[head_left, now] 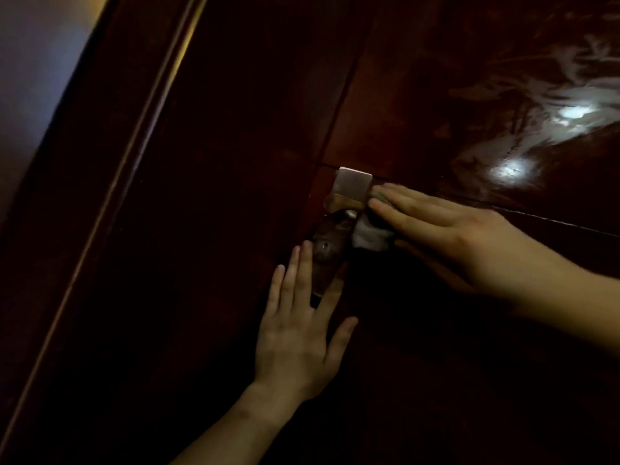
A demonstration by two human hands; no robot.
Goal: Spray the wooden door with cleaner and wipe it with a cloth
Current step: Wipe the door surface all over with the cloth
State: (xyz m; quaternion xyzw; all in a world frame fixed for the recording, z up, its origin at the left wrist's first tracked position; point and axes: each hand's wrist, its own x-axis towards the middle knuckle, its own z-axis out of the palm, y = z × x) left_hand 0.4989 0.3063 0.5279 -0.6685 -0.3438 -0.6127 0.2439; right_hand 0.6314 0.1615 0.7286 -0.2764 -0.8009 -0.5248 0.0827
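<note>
Dim light; dark, glossy wooden door [235,129] fills nearly the whole view, tilted by the wide lens. Door frame moulding [110,182] runs diagonally down the left side, with a strip of pale wall [40,62] beyond it at upper left. Pale smeared streaks [553,105] on the upper right panel, lit by two bright reflections. Right hand [463,236] reaches in from the right edge, fingers straight and close together, laid flat on top of a cloth and pressing it to the wood. Left hand [295,337] comes up from below, palm flat against the door, fingers straight and spread, holding nothing; its longer fingers lie alongside the lower part of the lock plate and one crosses its bottom end. Metal lock plate [352,186] is mounted upright at mid-door, top end catching light. Cloth [369,233], light-coloured and bunched, sits just right of the plate, touching its edge, mostly covered by the right fingers. Keyhole [324,245] shows mid-plate, just beside the left fingertips.
</note>
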